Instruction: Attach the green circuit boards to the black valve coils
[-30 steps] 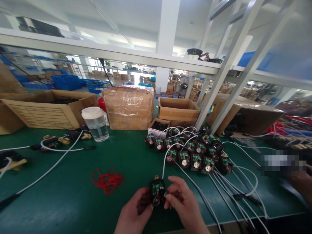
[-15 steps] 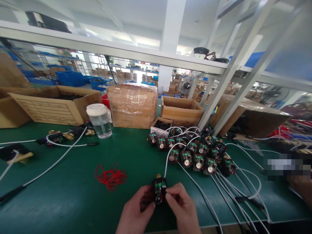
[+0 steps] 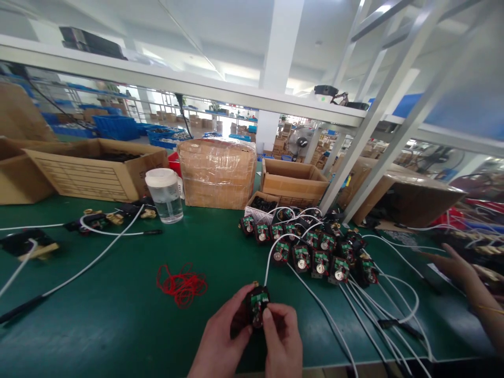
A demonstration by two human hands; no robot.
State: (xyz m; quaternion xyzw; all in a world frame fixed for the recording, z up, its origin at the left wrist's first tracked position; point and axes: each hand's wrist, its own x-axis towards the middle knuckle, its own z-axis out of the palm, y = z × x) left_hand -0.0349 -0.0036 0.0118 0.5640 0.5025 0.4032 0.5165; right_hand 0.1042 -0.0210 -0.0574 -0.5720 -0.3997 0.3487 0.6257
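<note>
A small black unit (image 3: 258,303) with a green circuit board and a white cable is near the front edge of the green table. My left hand (image 3: 224,333) grips it from the left, thumb at its lower edge and fingers round its side. My right hand (image 3: 281,336) is closed at the unit's right side, thumb and fingertips against the board; any small part between them is hidden. A tangle of red wire (image 3: 181,285) lies to the left. Several similar units (image 3: 302,257) with white cables stand grouped behind and to the right.
A lidded water jug (image 3: 165,197) stands before a wrapped carton (image 3: 218,173). Open cartons line the back, below a metal shelf (image 3: 220,93). More cabled units (image 3: 29,244) lie at left. Another person's hand (image 3: 457,268) reaches in at right.
My right hand has moved left and its thumb is now over the board. My left fingers reach higher along the unit. The other person's hand at right has come further into view, fingers extended.
</note>
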